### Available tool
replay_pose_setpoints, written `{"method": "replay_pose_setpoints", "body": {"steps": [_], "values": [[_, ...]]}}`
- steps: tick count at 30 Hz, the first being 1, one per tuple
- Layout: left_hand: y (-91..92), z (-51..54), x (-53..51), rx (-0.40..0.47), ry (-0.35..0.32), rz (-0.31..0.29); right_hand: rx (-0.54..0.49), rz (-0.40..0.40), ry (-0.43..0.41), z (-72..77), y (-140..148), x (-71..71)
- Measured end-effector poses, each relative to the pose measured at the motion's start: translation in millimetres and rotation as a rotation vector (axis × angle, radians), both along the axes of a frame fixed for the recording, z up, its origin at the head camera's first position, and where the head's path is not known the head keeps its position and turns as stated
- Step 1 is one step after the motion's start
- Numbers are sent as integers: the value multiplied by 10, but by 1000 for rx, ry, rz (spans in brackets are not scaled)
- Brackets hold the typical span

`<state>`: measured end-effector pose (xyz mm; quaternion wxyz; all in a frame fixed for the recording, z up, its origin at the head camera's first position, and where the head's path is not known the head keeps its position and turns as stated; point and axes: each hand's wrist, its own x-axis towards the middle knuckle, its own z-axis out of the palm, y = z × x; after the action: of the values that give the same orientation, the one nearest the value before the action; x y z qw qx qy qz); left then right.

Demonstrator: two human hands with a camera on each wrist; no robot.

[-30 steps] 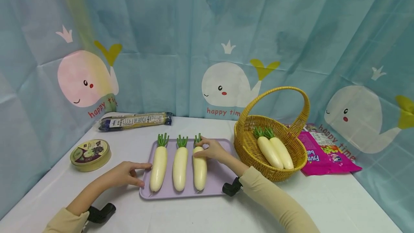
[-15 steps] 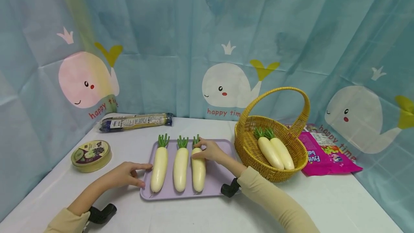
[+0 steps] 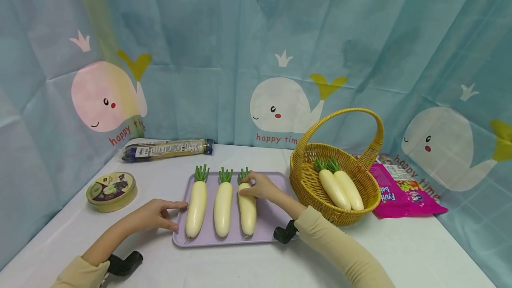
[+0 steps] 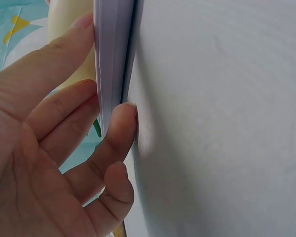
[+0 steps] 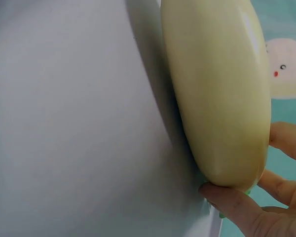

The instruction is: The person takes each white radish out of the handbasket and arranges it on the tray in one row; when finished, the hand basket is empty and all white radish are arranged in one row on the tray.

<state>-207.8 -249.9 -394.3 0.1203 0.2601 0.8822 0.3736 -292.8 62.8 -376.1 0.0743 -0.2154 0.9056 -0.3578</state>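
Observation:
Three white radishes with green tops lie side by side on a lilac tray [image 3: 276, 230]: a left radish [image 3: 196, 210], a middle radish [image 3: 222, 210] and a right radish [image 3: 248, 214]. My right hand [image 3: 260, 186] pinches the right radish near its green top, thumb and fingers on opposite sides. Up close in the right wrist view, that radish [image 5: 219, 94] lies between my thumb and fingers. At the tray's left rim, my left hand [image 3: 150, 216] touches the edge with thumb and fingertips. The left wrist view shows those fingertips against the rim [image 4: 108, 64].
A yellow wicker basket [image 3: 304, 190] with a tall handle holds two more radishes [image 3: 340, 188] right of the tray. Behind it lies a pink snack bag [image 3: 404, 194]. A round tin [image 3: 112, 192] and a long packet [image 3: 168, 150] are at the left.
In my right hand's grip, the right radish shifted slightly left, then back right, its lower end swinging with it. The left hand has stayed at the tray rim.

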Motion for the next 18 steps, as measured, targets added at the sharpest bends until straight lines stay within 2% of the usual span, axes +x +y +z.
{"method": "replay_pose_setpoints", "body": {"steps": [6, 10, 18], "values": [[8, 5, 8, -19, -1, 7, 7, 1, 5, 10, 13, 11], [10, -3, 0, -18, 4, 3, 13, 21, 4, 69, 50, 29], [4, 5, 4, -13, 3, -6, -131, 55, -132, 147, 158, 51]]}}
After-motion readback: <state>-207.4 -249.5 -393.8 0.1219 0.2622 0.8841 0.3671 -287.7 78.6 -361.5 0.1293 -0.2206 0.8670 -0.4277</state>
